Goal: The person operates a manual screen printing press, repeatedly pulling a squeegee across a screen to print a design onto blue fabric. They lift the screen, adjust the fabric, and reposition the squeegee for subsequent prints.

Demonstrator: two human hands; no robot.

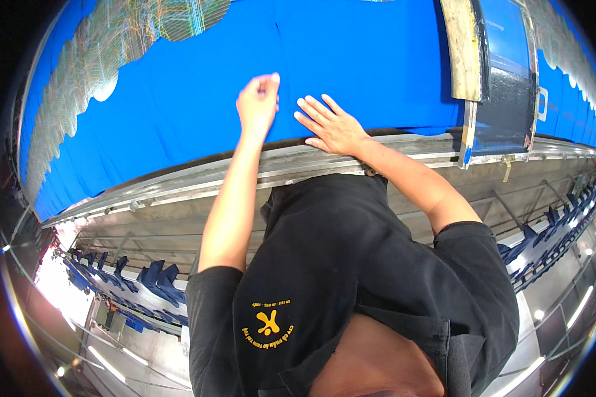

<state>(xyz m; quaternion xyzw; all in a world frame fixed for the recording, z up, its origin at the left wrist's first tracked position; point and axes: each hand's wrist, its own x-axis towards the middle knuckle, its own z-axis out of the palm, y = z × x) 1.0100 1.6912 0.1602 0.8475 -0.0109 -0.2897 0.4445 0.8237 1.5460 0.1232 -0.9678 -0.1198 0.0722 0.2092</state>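
Blue cloth [364, 59] lies spread beyond the metal rail [179, 180] in front of the person. It appears thin, soft and light, likely to wrinkle if dragged; its near edge seems the best hold, taken at two well-separated points. A framed panel [503, 112], apparently stiff, stands to the right. The right hand [332, 129] is palm-down at the cloth, fingers slightly apart. The left hand [257, 106] has fingers curled together; whether they pinch cloth cannot be told.

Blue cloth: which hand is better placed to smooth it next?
Right, probably: the right hand is open, palm down, fingers spread at the near edge of the blue cloth; the left hand is curled.
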